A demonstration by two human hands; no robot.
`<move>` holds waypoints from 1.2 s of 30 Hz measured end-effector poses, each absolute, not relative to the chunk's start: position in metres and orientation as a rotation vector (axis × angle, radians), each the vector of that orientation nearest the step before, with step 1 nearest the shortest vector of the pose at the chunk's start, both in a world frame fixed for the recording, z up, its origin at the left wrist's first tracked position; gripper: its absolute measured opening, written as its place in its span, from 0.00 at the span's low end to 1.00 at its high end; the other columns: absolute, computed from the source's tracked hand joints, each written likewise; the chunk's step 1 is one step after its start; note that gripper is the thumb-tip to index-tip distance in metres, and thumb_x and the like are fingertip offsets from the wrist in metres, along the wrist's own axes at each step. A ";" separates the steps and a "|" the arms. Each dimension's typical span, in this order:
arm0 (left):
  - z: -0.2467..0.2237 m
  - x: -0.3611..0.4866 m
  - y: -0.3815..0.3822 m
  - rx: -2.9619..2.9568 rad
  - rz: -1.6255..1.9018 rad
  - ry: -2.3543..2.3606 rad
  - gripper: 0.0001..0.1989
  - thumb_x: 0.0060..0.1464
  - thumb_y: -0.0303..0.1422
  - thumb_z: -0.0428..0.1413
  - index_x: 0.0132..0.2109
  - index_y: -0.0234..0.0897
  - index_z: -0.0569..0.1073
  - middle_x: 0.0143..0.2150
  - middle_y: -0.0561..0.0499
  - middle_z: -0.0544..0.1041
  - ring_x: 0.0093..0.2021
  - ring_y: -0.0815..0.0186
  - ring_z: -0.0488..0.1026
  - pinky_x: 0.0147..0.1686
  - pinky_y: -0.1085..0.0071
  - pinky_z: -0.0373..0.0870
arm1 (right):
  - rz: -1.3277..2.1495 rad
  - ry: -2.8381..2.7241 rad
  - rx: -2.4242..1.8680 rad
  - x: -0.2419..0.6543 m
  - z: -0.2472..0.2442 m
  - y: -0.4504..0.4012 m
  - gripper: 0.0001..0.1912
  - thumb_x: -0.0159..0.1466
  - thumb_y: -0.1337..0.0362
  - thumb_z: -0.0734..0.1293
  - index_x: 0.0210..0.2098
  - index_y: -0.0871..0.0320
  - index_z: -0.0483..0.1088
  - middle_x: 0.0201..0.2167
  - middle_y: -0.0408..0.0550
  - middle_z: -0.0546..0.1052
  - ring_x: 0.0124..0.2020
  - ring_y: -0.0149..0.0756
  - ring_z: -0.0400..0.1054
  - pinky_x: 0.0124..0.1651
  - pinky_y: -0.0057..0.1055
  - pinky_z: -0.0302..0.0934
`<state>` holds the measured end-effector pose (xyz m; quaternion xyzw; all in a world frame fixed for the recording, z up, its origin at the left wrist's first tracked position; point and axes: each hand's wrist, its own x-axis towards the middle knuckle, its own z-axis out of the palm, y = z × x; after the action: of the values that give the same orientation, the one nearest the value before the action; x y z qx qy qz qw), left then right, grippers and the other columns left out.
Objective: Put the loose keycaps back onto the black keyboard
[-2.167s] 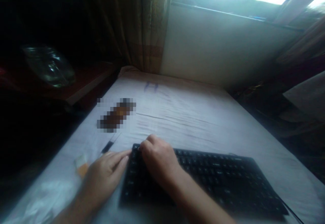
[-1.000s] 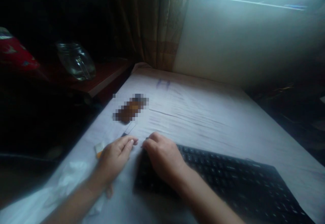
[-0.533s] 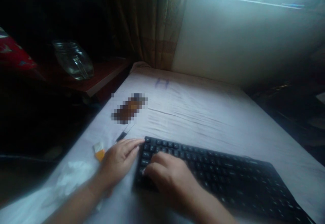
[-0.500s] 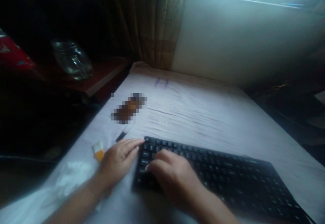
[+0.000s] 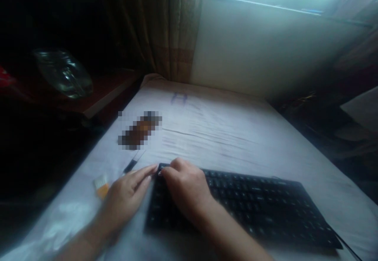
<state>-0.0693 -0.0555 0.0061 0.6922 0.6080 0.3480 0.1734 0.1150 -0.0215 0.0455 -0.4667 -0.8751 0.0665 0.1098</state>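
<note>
A black keyboard point(image 5: 254, 202) lies on the pale cloth. Beside its left edge is my left hand point(image 5: 130, 190), fingers stretched out, their tips touching the top left corner. My right hand point(image 5: 187, 186) is over the left end of the keys, fingers curled and thumb pressed in near that same corner. Whatever those fingers pinch, if anything, is hidden. Just left of my left hand lies a brush point(image 5: 102, 188) with pale bristles and an orange-yellow body, partly covered by the hand. A thin tool with a dark handle point(image 5: 130, 166) lies beyond the fingers.
A blurred-out brown item point(image 5: 140, 131) lies farther up the cloth. White crumpled material point(image 5: 62, 225) sits at lower left. A glass jar point(image 5: 66, 73) stands on a wooden surface point(image 5: 109, 89) at left. The keyboard's cable point(image 5: 347, 245) runs off right. A curtain point(image 5: 174, 28) hangs behind.
My right hand has moved up along the keyboard's left end to its top corner. My left hand stays by the edge. The whole view has shifted somewhat.
</note>
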 end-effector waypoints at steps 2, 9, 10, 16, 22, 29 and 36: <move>0.006 -0.070 -0.055 1.994 0.990 1.714 0.15 0.59 0.41 0.51 0.49 0.48 0.79 0.45 0.54 0.83 0.43 0.63 0.81 0.44 0.70 0.78 | 0.219 -2.580 -1.402 0.120 0.047 -0.021 0.09 0.68 0.66 0.64 0.37 0.53 0.76 0.34 0.46 0.74 0.32 0.33 0.66 0.33 0.27 0.56; 0.001 -0.073 -0.054 2.177 1.018 1.640 0.14 0.61 0.41 0.51 0.49 0.49 0.78 0.45 0.55 0.83 0.44 0.63 0.81 0.47 0.68 0.78 | 0.292 -2.560 -1.540 0.146 0.054 -0.025 0.08 0.69 0.63 0.64 0.39 0.50 0.76 0.35 0.45 0.75 0.32 0.32 0.66 0.31 0.27 0.53; 0.000 -0.073 -0.054 2.198 1.020 1.634 0.14 0.61 0.40 0.51 0.49 0.49 0.78 0.46 0.55 0.83 0.44 0.63 0.81 0.46 0.68 0.78 | 0.301 -2.565 -1.565 0.150 0.057 -0.025 0.09 0.69 0.62 0.63 0.39 0.50 0.76 0.34 0.45 0.74 0.31 0.32 0.66 0.31 0.27 0.53; -0.001 -0.073 -0.056 2.223 1.004 1.644 0.14 0.62 0.39 0.50 0.51 0.49 0.77 0.47 0.55 0.82 0.46 0.64 0.80 0.47 0.68 0.78 | 0.329 -2.592 -1.644 0.151 0.066 -0.025 0.10 0.70 0.63 0.62 0.38 0.53 0.75 0.34 0.46 0.75 0.30 0.33 0.66 0.31 0.28 0.52; 0.001 -0.072 -0.056 2.199 1.000 1.625 0.15 0.62 0.40 0.50 0.51 0.49 0.77 0.47 0.55 0.82 0.46 0.64 0.80 0.48 0.68 0.78 | 0.316 -2.600 -1.544 0.131 0.059 -0.021 0.08 0.69 0.65 0.62 0.37 0.54 0.74 0.34 0.45 0.75 0.29 0.32 0.66 0.30 0.27 0.51; 0.003 -0.071 -0.055 2.258 1.044 1.600 0.14 0.62 0.37 0.50 0.50 0.47 0.77 0.46 0.54 0.82 0.45 0.64 0.80 0.46 0.67 0.79 | 0.370 -2.533 -1.650 0.158 0.064 -0.021 0.10 0.68 0.67 0.62 0.34 0.56 0.76 0.32 0.46 0.75 0.27 0.30 0.65 0.29 0.27 0.51; 0.003 -0.072 -0.056 2.288 1.035 1.562 0.15 0.61 0.34 0.50 0.51 0.51 0.77 0.48 0.54 0.82 0.46 0.63 0.80 0.46 0.64 0.79 | 0.459 -2.412 -1.689 0.189 0.060 -0.027 0.11 0.69 0.67 0.62 0.33 0.57 0.74 0.32 0.45 0.75 0.29 0.31 0.68 0.33 0.27 0.56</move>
<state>-0.0724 -0.0563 0.0028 0.7705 0.5260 0.3483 0.0918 0.1891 -0.0270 0.0596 -0.5650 -0.8067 0.1536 0.0804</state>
